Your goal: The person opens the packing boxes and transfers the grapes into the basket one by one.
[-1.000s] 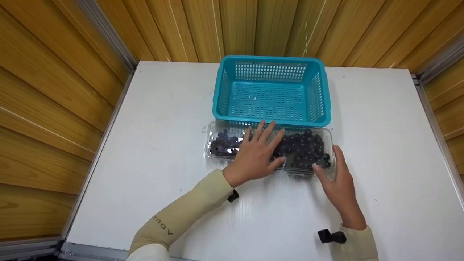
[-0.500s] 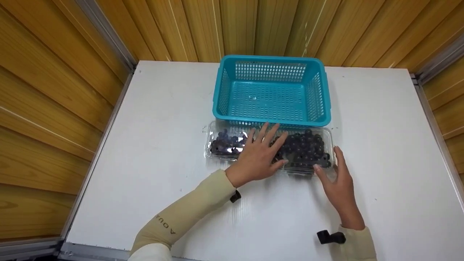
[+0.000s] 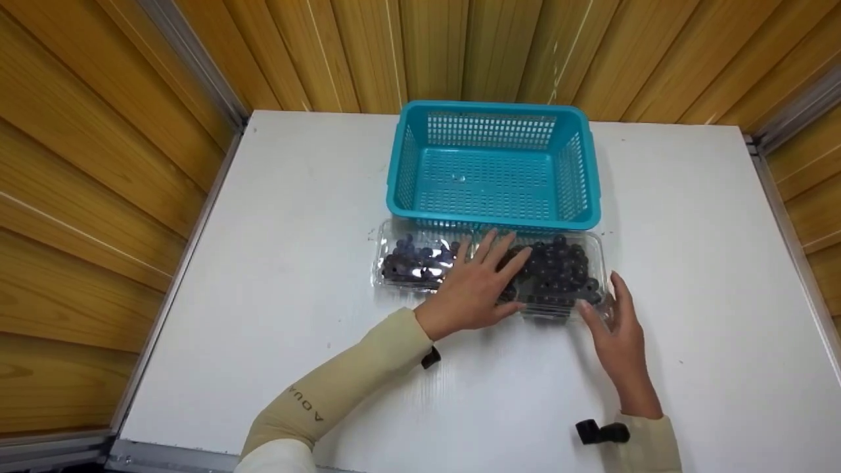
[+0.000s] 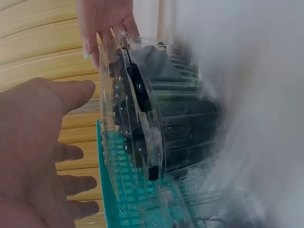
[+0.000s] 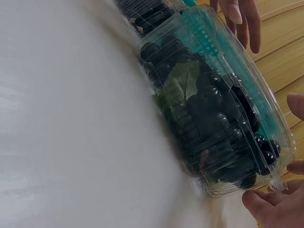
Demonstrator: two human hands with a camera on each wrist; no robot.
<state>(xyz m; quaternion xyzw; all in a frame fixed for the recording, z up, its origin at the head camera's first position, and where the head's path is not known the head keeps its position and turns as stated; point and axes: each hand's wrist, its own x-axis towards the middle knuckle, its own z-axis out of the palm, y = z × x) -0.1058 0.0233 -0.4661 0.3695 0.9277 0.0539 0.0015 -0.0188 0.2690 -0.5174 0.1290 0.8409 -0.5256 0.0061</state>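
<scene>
Two clear plastic clamshell boxes of dark grapes lie end to end in the head view, the left box (image 3: 387,231) and the right box (image 3: 558,244). My left hand (image 3: 474,289) rests on top where they meet, fingers spread and fairly straight. At the right box's near right corner, my right hand (image 3: 621,338) has its thumb at the front and a finger along the end. In the right wrist view its fingertips (image 5: 259,202) hold the plastic edge at that corner. Dark grapes (image 5: 209,118) and a green leaf (image 5: 183,80) show through the wall.
Directly behind the boxes stands a turquoise perforated basket (image 3: 493,220), its near rim close against them. The white tabletop (image 3: 295,217) is bordered by wood-patterned panels (image 3: 427,52) at the back and sides.
My left hand has slid a little to the right over the boxes. My right hand has shifted slightly right and toward me, and clear plastic shows between its thumb and finger.
</scene>
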